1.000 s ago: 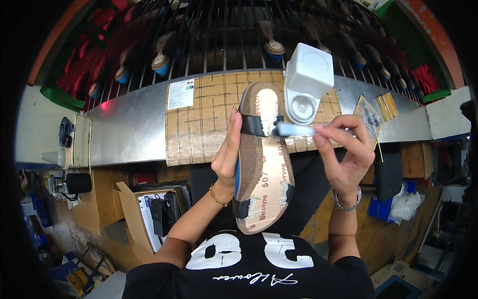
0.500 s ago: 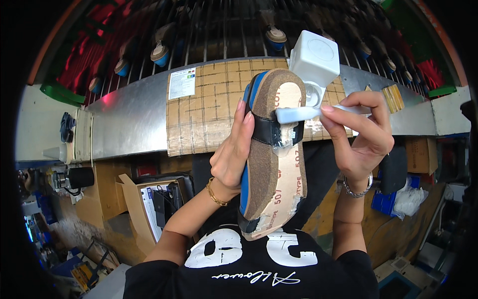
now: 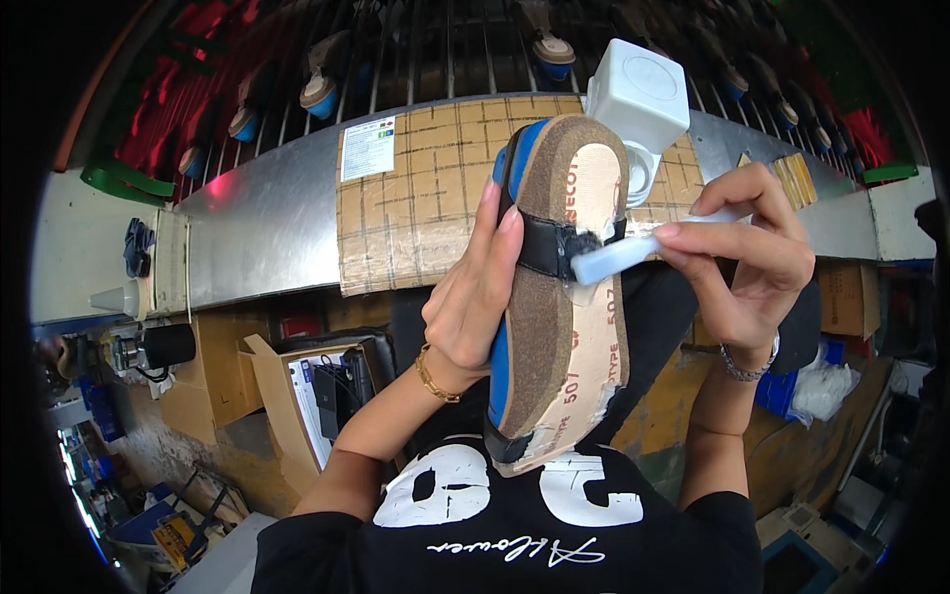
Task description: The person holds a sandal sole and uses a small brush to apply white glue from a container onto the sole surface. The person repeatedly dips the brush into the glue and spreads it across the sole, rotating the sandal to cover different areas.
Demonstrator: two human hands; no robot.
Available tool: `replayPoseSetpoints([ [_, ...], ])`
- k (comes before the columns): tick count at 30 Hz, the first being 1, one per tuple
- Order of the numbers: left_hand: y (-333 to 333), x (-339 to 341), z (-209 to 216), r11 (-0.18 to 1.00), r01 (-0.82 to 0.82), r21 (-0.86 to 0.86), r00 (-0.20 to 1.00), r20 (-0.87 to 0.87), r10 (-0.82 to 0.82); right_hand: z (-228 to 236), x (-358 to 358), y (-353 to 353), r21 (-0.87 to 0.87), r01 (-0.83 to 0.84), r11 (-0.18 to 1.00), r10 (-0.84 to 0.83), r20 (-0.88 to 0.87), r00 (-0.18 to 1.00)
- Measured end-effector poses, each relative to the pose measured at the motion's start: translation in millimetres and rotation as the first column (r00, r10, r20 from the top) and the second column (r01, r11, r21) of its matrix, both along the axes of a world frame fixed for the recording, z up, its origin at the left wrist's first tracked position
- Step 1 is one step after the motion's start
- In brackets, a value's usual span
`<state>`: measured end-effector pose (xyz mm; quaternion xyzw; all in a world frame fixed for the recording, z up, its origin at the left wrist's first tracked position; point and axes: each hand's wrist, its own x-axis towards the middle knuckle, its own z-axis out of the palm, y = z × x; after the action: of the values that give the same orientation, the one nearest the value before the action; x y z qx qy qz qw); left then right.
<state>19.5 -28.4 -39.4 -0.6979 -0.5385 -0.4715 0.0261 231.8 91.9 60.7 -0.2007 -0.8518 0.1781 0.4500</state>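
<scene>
First speaker: Your left hand (image 3: 473, 297) holds an unfinished shoe (image 3: 539, 366) by its left side, fingers laid along the edge, thumb out of sight.

Second speaker: And where does the shoe sit?

First speaker: In front of your chest, underside toward you, far end seen against the cardboard sheet (image 3: 416, 218), near end by your black shirt (image 3: 515, 515). A black strap (image 3: 544, 247) wraps over its left edge onto the pale sole board (image 3: 594, 346).

Second speaker: Your right hand (image 3: 747, 267) pinches a slim, pale blue tool (image 3: 618, 255). Its tip is at the strap's end; whether they touch, I cannot tell.

First speaker: Past it stands a white container (image 3: 638, 94), near the cardboard's far right. The cardboard lies on your metal table (image 3: 257, 228).
</scene>
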Motion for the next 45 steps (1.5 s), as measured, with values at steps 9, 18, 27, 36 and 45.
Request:
replayPoseSetpoints([
  [9, 12, 8, 8, 0.971, -0.122, 0.204, 0.992, 0.035, 0.118, 2, -1, 1, -0.164, -0.088, 0.983, 0.077, -0.068, 0.995],
  [18, 15, 2, 24, 0.954, -0.135, 0.268, 0.99, 0.01, 0.138, 5, -15, 3, -0.014, 0.014, 1.0, -0.016, -0.154, 0.988],
  [27, -1, -3, 21, 0.999, -0.029, 0.042, 0.997, -0.069, 0.032, 14, -3, -4, -0.095, -0.075, 0.993, 0.074, -0.021, 0.997],
  [36, 2, 7, 8, 0.988, 0.063, -0.14, 0.949, 0.314, -0.016, 20, 7, -7, -0.247, -0.266, 0.932, 0.274, -0.004, 0.962],
  [45, 9, 3, 25, 0.974, -0.206, -0.098, 0.929, 0.293, 0.226, 1, -3, -36, -0.462, -0.096, 0.882, 0.019, -0.17, 0.985],
])
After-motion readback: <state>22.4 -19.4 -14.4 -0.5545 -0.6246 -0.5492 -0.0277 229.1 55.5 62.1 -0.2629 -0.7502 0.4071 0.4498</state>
